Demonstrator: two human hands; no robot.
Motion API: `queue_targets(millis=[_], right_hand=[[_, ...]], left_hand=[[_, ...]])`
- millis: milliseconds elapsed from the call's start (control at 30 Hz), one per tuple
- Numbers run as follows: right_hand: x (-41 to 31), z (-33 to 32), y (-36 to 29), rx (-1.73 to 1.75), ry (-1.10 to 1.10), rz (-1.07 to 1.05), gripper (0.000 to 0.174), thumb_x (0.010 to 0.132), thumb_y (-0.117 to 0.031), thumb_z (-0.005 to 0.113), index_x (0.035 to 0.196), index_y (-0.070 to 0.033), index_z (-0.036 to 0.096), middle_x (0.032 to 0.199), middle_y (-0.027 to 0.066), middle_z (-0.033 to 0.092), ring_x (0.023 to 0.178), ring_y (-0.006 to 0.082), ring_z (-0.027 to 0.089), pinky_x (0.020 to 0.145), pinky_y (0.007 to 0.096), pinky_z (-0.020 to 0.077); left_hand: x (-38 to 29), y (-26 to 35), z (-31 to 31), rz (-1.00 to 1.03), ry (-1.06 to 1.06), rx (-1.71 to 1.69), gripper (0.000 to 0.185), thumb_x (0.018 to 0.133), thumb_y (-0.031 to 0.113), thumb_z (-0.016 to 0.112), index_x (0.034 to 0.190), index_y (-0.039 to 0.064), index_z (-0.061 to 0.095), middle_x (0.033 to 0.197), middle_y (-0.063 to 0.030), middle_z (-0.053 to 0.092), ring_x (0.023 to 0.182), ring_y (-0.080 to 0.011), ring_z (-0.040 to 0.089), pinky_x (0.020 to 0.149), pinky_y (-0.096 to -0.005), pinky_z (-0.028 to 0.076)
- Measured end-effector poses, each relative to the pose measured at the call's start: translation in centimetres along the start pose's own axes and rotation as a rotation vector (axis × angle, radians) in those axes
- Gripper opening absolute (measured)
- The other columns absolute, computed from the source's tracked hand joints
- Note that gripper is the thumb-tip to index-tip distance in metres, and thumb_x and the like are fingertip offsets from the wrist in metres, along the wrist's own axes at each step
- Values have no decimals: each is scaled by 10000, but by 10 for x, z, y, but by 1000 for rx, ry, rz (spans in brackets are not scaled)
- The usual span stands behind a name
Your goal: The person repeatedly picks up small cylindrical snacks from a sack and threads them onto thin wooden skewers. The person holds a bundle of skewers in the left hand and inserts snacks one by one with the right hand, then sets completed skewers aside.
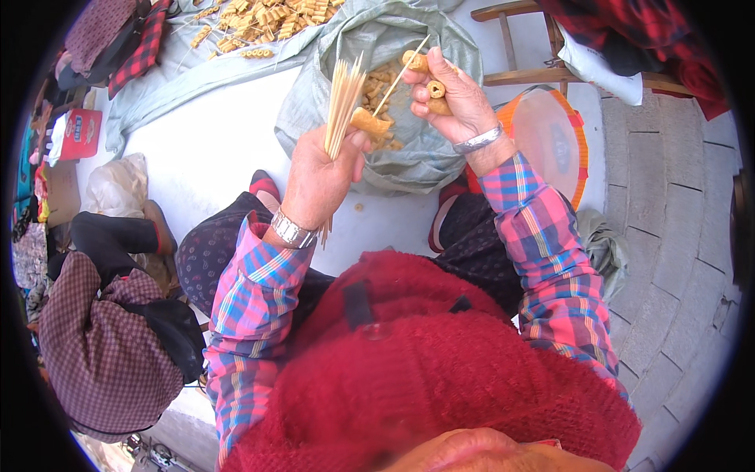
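Note:
My left hand (327, 171) grips a bundle of thin wooden skewers (344, 106). A brown, tube-shaped food roll (370, 121) sits at its thumb and fingertips, and one slanted skewer (401, 76) runs from that roll up towards my other hand. My right hand (457, 100) holds several similar short rolls (436, 89) between its fingers and palm. Behind and below both hands lies an open woven plastic sack (424, 162) with many loose rolls (383, 88) inside.
Skewered rolls (265, 20) are heaped on a pale sheet (230, 68) at the top. An orange-rimmed basket (581, 147) stands right of the sack, below a wooden bench (531, 76). Another person (118, 348) sits at the left, near a plastic bag (118, 186) and a red box (82, 134).

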State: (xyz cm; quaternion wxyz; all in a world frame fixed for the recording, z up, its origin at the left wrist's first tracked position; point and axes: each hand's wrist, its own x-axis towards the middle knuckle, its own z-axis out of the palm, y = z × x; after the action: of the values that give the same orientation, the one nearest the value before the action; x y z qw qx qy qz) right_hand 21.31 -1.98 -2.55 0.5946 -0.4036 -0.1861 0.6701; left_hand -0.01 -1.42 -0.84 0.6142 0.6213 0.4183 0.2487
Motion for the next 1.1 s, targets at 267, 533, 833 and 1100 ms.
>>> queue_targets(millis=[267,533,833,1100], right_hand=[[-3,5,-1,47,-101,-9,288,912,-292,540,1070,-52,558,936,82,621,594,70,451,532,219,396],[6,-12,-14,160,-19,-30,286,889,-266,584,1064,-41,565,977,106,628,617,78,496,548,248,423],[7,-13,-18,125,7,-68,316,877,-276,601,1076,-34,562,958,95,625,611,81,516,559,254,441],[7,-14,-17,54,11,-111,300,884,-255,589,1074,-24,563,974,111,627,604,93,538,535,259,456]], left_hand=[[2,-2,-1,-17,33,-74,198,894,139,482,767,21,576,512,7,478,458,-66,416,443,-234,329],[-1,0,-3,0,9,-15,203,902,152,489,770,25,577,505,15,470,458,-54,408,438,-228,323],[-2,-1,-1,-27,9,0,194,915,126,488,782,30,590,488,26,464,441,-38,380,438,-196,288],[-3,0,-1,-51,2,12,187,913,126,494,784,33,592,489,25,465,442,-39,384,440,-196,294]])
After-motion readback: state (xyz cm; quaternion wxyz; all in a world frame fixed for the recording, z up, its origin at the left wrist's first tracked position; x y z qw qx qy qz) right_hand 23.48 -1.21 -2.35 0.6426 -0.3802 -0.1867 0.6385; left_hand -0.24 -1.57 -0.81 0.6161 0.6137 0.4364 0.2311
